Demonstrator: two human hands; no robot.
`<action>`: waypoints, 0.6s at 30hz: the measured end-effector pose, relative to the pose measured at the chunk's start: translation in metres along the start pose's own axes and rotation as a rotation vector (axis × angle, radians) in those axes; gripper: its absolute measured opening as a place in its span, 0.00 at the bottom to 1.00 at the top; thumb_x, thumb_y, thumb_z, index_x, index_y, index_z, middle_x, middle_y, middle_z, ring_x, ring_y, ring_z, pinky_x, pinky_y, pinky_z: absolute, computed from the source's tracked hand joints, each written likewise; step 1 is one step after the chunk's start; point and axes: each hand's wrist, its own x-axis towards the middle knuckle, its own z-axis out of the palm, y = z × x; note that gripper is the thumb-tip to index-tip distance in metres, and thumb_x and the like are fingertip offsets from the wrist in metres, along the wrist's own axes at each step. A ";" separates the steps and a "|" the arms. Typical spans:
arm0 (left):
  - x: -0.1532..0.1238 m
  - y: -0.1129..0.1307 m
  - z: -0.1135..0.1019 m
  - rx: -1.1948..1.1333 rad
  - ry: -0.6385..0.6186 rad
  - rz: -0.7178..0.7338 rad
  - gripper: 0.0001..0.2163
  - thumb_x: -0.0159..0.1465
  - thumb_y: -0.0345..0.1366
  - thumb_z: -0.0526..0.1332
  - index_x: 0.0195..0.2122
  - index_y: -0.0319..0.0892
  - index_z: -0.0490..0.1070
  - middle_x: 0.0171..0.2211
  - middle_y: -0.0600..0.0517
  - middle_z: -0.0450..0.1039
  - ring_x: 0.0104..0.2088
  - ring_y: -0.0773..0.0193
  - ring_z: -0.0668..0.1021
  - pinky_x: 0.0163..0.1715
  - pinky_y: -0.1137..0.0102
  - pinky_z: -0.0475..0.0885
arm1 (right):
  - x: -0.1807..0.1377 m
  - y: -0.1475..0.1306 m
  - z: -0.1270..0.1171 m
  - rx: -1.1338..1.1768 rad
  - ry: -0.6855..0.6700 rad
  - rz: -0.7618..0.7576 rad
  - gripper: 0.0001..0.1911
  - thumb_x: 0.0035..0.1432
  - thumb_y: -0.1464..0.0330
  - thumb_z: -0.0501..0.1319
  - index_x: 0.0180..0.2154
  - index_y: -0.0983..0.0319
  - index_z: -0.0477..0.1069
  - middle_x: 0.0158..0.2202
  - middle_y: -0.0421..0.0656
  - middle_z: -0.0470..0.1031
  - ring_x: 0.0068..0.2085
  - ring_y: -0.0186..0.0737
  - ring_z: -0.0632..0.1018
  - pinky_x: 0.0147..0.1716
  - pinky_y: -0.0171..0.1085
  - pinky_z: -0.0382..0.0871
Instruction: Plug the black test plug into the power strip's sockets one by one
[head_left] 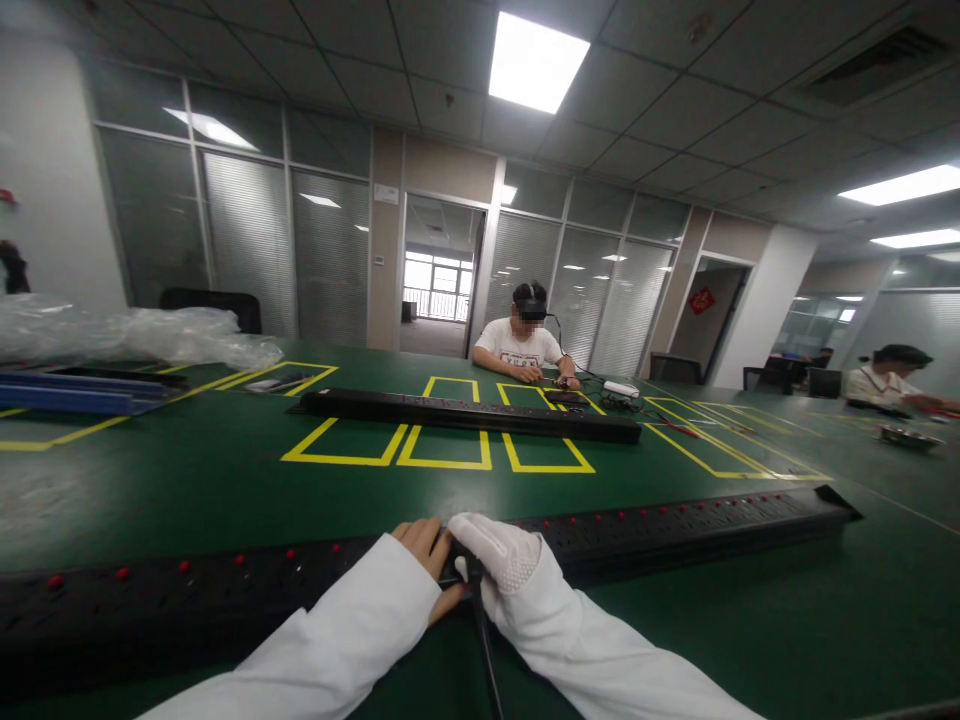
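- Trailing toward us from under our white-gloved right hand (499, 555), the black cable (487, 660) looks smooth and bendable; we judge it light.
- Our bare left hand (421, 548) is close beside the right at the middle of the near black strip (675, 530). Its fingers lie over the top, while the right curls at the cable; how firmly either grips, we cannot tell.
- That long strip lies across the green table (262, 500) before us, its hard-looking casing dotted with round red knobs. We expect it stiff, fairly heavy and a bit slippery; we would hold its long sides at two well-spaced points, sparing the knobs. The glove's dotted patch should help grip.
- Beyond, a second black strip (480, 415) crosses flat yellow tape outlines (442, 464).
- Leftward, we see ridged blue rails (67, 395) and crumpled clear plastic (150, 335).
- Opposite us sits a person (517, 345).
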 end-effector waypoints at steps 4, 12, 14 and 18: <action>0.000 0.001 -0.005 -0.036 -0.008 0.005 0.22 0.54 0.41 0.60 0.48 0.34 0.68 0.42 0.40 0.72 0.41 0.48 0.74 0.39 0.56 0.70 | 0.000 0.000 0.001 -0.006 0.008 0.006 0.25 0.58 0.71 0.54 0.58 0.57 0.58 0.51 0.45 0.71 0.52 0.37 0.72 0.52 0.34 0.67; -0.001 0.000 -0.005 -0.026 -0.017 0.007 0.22 0.54 0.41 0.61 0.48 0.35 0.68 0.45 0.40 0.71 0.41 0.48 0.74 0.41 0.56 0.69 | 0.000 0.000 -0.002 -0.010 -0.021 0.001 0.24 0.59 0.71 0.53 0.58 0.58 0.58 0.53 0.45 0.69 0.53 0.37 0.72 0.52 0.35 0.67; -0.001 -0.001 -0.002 -0.020 -0.006 0.012 0.22 0.54 0.41 0.61 0.47 0.35 0.68 0.44 0.40 0.72 0.41 0.49 0.74 0.41 0.56 0.69 | 0.001 0.001 -0.002 -0.014 -0.034 0.002 0.24 0.60 0.69 0.53 0.58 0.58 0.58 0.52 0.46 0.70 0.52 0.37 0.72 0.51 0.34 0.68; -0.002 -0.003 0.004 -0.029 0.015 0.018 0.22 0.53 0.41 0.61 0.47 0.35 0.68 0.43 0.39 0.71 0.41 0.48 0.74 0.39 0.56 0.70 | 0.002 0.001 -0.003 -0.016 -0.067 0.011 0.23 0.61 0.69 0.53 0.58 0.59 0.58 0.52 0.46 0.70 0.52 0.37 0.72 0.50 0.34 0.68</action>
